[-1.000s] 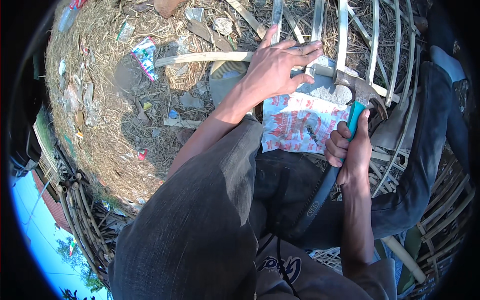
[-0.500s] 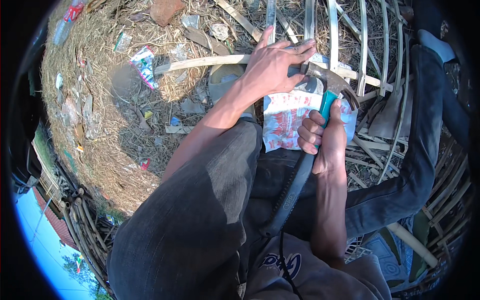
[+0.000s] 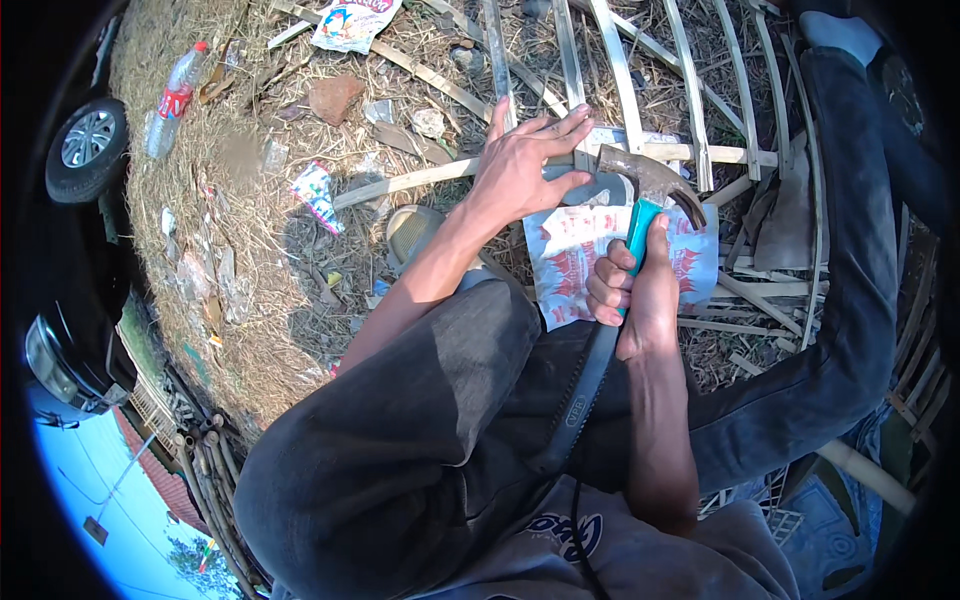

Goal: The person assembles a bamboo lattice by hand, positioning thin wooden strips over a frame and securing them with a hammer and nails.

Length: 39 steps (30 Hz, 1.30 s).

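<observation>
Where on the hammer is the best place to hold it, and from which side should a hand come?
Hold the hammer by its teal handle, below the metal head, coming from the near side. The handle runs back toward the person, and the claw head points away over the bamboo slats. The right hand already wraps it there.

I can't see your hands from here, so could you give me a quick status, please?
Left hand flat on bamboo slat. Right hand gripping hammer. Printed sack underneath.
</observation>
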Tool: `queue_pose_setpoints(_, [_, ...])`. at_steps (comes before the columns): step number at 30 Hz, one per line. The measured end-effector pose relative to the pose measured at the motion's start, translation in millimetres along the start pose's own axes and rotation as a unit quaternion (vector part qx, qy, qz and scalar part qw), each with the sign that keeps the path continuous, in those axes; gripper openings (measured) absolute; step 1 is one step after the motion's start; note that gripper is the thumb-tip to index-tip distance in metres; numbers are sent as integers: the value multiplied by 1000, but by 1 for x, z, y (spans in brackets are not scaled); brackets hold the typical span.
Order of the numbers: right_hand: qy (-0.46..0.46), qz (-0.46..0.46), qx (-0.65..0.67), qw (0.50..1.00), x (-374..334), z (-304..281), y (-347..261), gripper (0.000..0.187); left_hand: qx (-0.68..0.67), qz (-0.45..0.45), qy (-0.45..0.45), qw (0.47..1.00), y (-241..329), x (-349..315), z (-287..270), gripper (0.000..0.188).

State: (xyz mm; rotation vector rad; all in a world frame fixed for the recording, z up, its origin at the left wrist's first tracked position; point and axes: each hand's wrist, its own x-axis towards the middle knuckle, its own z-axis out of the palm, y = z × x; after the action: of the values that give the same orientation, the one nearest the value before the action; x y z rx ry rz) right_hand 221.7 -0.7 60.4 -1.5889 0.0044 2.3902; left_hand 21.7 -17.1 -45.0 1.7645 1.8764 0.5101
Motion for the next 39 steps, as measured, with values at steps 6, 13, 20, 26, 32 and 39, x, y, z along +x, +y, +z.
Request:
queue_pose_setpoints(6, [-14, -29, 51, 998, 2, -30, -22, 65, -6, -2, -18, 1000, -1, -3, -4, 63])
queue_pose_setpoints(13, [-4, -50, 19, 999, -2, -35, -29, 65, 2, 48, 213, 976, 2, -52, -39, 34])
queue_pose_setpoints(20, [51, -77, -42, 995, -2, -35, -29, 66, -117, -251, 46, 960, 26, -123, 27, 29])
queue_pose_setpoints(26, [97, -94, -105, 985, 10, -19, 2, 68, -150, -107, -160, 970, 19, -111, 40, 34])
queue_pose_setpoints(32, [157, -164, -295, 928, 8, 8, 12, 70, -208, -108, -84, 968, 10, -121, 48, 26])
queue_pose_setpoints(39, [103, -354, -575, 731, -5, 5, -18, 30, -170, -52, -105, 978, 4, -130, 46, 31])
